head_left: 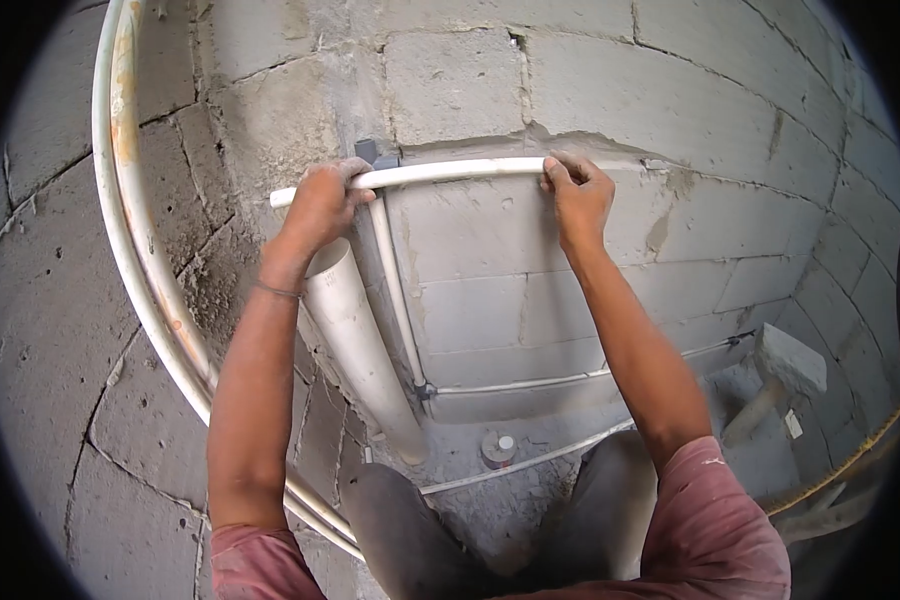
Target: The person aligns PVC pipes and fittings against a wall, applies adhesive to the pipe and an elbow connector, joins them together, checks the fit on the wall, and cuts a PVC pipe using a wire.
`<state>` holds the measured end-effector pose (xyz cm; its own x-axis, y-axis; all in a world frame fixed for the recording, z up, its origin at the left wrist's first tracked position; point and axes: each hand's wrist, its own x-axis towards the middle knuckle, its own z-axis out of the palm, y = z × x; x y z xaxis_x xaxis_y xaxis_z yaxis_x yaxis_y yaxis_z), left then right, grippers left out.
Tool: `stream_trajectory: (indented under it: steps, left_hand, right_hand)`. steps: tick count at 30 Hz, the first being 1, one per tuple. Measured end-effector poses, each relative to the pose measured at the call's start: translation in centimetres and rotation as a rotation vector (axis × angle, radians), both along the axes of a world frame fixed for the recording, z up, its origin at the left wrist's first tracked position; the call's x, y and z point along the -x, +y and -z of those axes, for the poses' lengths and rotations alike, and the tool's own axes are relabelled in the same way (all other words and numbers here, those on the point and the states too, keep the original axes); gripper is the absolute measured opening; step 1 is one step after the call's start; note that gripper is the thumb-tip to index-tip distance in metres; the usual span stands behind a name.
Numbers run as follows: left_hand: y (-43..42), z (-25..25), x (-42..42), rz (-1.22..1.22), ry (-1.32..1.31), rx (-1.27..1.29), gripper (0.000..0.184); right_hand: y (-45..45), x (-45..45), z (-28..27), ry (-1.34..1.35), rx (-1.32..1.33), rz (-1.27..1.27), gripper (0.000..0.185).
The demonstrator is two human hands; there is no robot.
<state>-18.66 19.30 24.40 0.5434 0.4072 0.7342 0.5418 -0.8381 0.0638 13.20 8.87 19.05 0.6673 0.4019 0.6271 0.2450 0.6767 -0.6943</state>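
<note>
A white plastic pipe (450,170) runs roughly level in front of the block wall, held by both hands. My left hand (322,200) is closed around it near its left end, which sticks out past the fingers. Farther right, my right hand (578,190) pinches the pipe between thumb and fingers. Just behind the left fingertips sits a grey pipe fitting (382,158) at the wall. A thin upright white pipe (392,280) reaches down from there to a lower grey fitting (425,391).
A wide white pipe (365,345) leans below my left hand. Long curved pipes (135,230) run down the left side. On the floor are a capped round container (498,449) and, at right, a block (792,358) on a post. A yellow rope (850,462) crosses the lower right.
</note>
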Motion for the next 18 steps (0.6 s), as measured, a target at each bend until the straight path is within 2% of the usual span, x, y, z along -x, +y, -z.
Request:
stream_trajectory:
  steps: [3, 5, 8, 14, 18]
  left_hand:
    - [0.4, 0.5, -0.4, -0.012, -0.041, -0.006, 0.028]
    - [0.8, 1.0, -0.7, -0.098, -0.151, -0.066, 0.031]
    - [1.3, 1.2, -0.7, -0.04, -0.235, -0.184, 0.031]
    - [1.1, 1.2, -0.9, -0.143, -0.254, -0.234, 0.03]
    - [0.7, 1.5, -0.9, -0.124, -0.246, -0.257, 0.028]
  right_hand:
    - [0.8, -0.4, 0.3, -0.064, 0.041, 0.053, 0.022]
    - [1.0, -0.1, 0.3, -0.017, 0.02, 0.067, 0.021]
    - [1.4, -0.4, -0.1, -0.031, 0.048, 0.098, 0.018]
    - [2.0, -0.6, 0.3, -0.074, 0.091, 0.199, 0.011]
    - [1.4, -0.8, 0.4, -0.07, 0.106, 0.192, 0.011]
